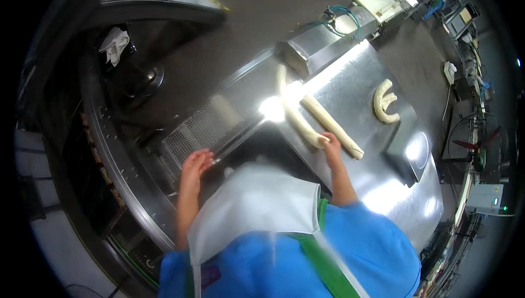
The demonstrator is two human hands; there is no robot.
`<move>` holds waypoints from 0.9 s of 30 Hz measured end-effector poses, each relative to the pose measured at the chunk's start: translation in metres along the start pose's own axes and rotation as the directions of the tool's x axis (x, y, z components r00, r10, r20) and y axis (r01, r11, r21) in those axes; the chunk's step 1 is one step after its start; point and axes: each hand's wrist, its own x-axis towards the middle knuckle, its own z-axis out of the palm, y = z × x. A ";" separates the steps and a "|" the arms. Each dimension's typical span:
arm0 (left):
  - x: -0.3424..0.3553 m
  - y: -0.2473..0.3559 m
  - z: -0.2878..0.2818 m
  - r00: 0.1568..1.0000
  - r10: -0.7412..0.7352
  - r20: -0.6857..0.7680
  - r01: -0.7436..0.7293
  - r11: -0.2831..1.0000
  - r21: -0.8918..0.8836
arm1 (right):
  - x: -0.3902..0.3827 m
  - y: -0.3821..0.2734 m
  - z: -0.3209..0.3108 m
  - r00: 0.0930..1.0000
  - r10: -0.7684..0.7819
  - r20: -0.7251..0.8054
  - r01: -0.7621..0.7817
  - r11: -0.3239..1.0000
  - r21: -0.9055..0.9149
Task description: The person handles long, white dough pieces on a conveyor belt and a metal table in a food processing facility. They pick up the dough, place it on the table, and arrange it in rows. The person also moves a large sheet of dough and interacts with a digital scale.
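My right hand (pixel 330 149) is closed round the near end of a long pale dough rope (pixel 296 116). The rope runs away from me over the left edge of the steel table (pixel 358 82), and its far end lies over the mesh conveyor (pixel 191 134). Just right of it, a thicker dough roll (pixel 332 127) rests on the tabletop. Farther right lies a curved dough piece (pixel 378 102) with smaller bits inside its bend. My left hand (pixel 197 163) hovers at the conveyor's near edge, fingers slightly bent and holding nothing.
A steel box (pixel 409 150) stands at the table's right side. Beyond the table is a steel machine housing (pixel 322 41) with a blue-green hose (pixel 350 13). A curved metal rail (pixel 117 177) bends along my left. White cloth (pixel 115 45) lies on a dark stand at far left.
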 end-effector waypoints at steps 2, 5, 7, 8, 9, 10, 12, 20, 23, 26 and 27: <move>0.007 0.004 0.011 0.999 0.004 0.039 -0.005 1.000 0.019 | -0.001 0.036 -0.058 0.999 0.018 -0.032 -0.019 0.999 -0.051; 0.015 0.009 0.026 0.995 0.002 0.095 -0.006 0.999 0.045 | -0.009 0.056 -0.101 0.975 0.063 -0.212 -0.107 0.973 -0.204; 0.018 0.010 0.031 0.993 -0.003 0.119 -0.003 0.998 0.057 | -0.012 0.059 -0.114 0.962 0.011 -0.273 -0.098 0.947 -0.306; 0.021 0.010 0.034 0.992 -0.009 0.128 0.000 0.998 0.064 | -0.011 0.058 -0.113 0.950 -0.092 -0.300 -0.061 0.882 -0.466; 0.022 0.010 0.036 0.991 -0.014 0.137 0.004 0.998 0.069 | -0.011 0.057 -0.112 0.929 -0.154 -0.336 -0.051 0.847 -0.529; 0.023 0.011 0.039 0.991 -0.019 0.132 0.009 0.997 0.079 | -0.007 0.055 -0.107 0.905 -0.218 -0.365 -0.044 0.806 -0.591; 0.022 0.013 0.040 0.994 -0.021 0.110 0.011 0.995 0.095 | 0.001 0.033 -0.084 0.865 -0.331 -0.378 -0.029 0.717 -0.696; 0.016 0.016 0.030 0.998 0.006 0.068 -0.012 0.996 0.088 | 0.050 -0.022 -0.009 0.705 -0.623 -0.338 0.020 0.494 -0.869; 0.009 0.013 0.024 0.999 0.002 0.040 -0.006 0.996 0.089 | 0.069 -0.038 0.011 0.782 -0.592 -0.194 0.143 0.473 -0.869; 0.004 0.011 0.021 1.000 0.001 0.029 -0.003 0.998 0.066 | 0.096 -0.034 0.026 0.790 -0.613 0.011 0.337 0.420 -0.843; 0.003 0.011 0.021 1.000 0.004 0.027 -0.006 0.999 0.053 | 0.102 -0.035 0.031 0.814 -0.573 0.089 0.381 0.413 -0.827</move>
